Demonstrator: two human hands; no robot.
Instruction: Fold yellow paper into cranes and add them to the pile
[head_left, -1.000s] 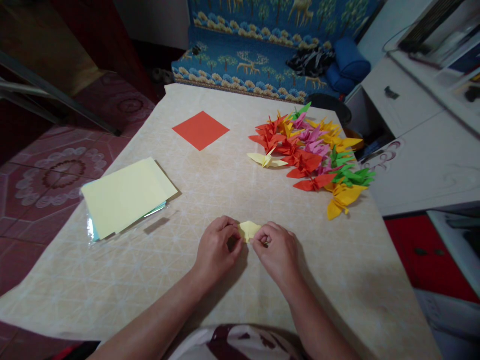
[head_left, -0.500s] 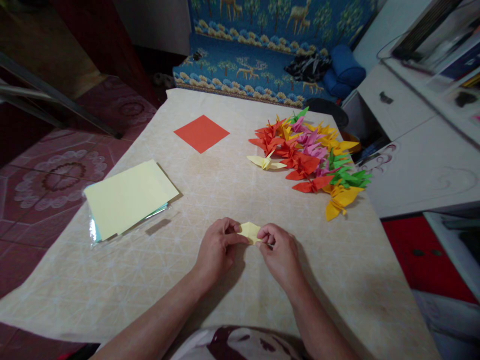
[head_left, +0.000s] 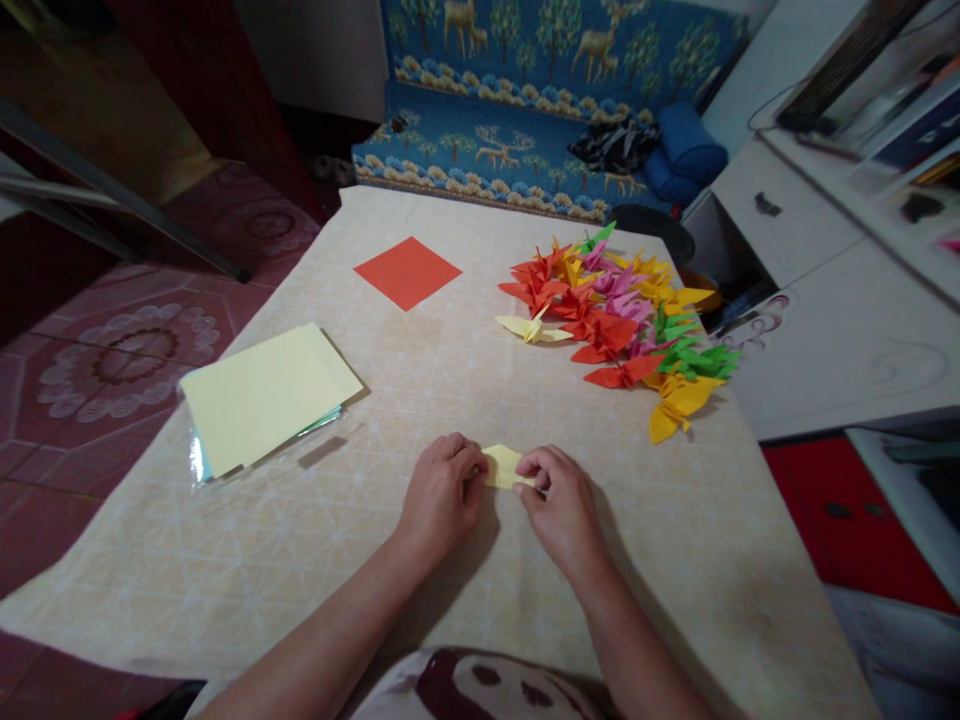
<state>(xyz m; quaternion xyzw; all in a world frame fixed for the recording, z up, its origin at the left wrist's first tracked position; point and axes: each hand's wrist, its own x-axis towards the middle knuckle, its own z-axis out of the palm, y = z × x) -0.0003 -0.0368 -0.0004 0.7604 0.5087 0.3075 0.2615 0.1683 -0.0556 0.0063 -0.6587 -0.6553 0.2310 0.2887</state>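
A small folded piece of pale yellow origami paper (head_left: 502, 466) lies between my two hands, near the front middle of the table. My left hand (head_left: 445, 489) pinches its left edge between thumb and fingers. At the opposite edge my right hand (head_left: 559, 497) grips the paper, with thumb and forefinger closed on it. The fingertips cover both ends of the piece, and its centre shows a raised point at the top. Beyond my hands lies a single pale yellow paper crane (head_left: 532, 329), wings spread.
Many folded paper cranes (head_left: 611, 320) in red, pink, orange and green crowd the table's right side. A flat red paper square (head_left: 408, 273) lies at the back left. Pale yellow sheets (head_left: 270, 395) rest on a clear plastic packet at the left. A patterned blue sofa (head_left: 480, 140) stands behind.
My left thumb has drawn back from the paper's front middle to its left end. My right hand keeps its grip. The whole view has shifted slightly.
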